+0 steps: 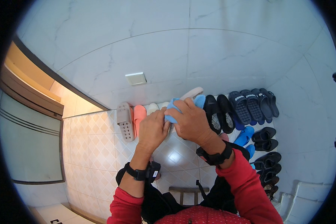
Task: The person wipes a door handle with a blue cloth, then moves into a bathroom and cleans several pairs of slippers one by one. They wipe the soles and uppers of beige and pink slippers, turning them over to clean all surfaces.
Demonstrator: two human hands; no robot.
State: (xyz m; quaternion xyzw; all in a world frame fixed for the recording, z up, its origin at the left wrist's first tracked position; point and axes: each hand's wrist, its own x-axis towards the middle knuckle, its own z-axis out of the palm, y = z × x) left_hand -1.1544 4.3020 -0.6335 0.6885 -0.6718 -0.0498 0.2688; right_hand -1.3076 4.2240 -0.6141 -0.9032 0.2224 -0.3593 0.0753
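My left hand (153,128) and my right hand (191,120) meet in front of me, above the row of shoes. A light blue cloth (172,109) is bunched in my right hand, and another part of it (199,101) shows beyond the knuckles. Behind the cloth, the end of a pale pink slipper (193,92) sticks up toward the wall; my hands hide the rest of it. My left hand is closed at the near end of this bundle, seemingly around the slipper, with its fingertips against the cloth.
Along the wall stand a grey slipper (125,123), a coral slipper (140,116), black shoes (212,112) and dark slippers (239,106). Blue slippers (244,136) and black shoes (264,138) line the right side. A wooden stool (188,190) is between my legs. A glass-panelled door (30,140) stands left.
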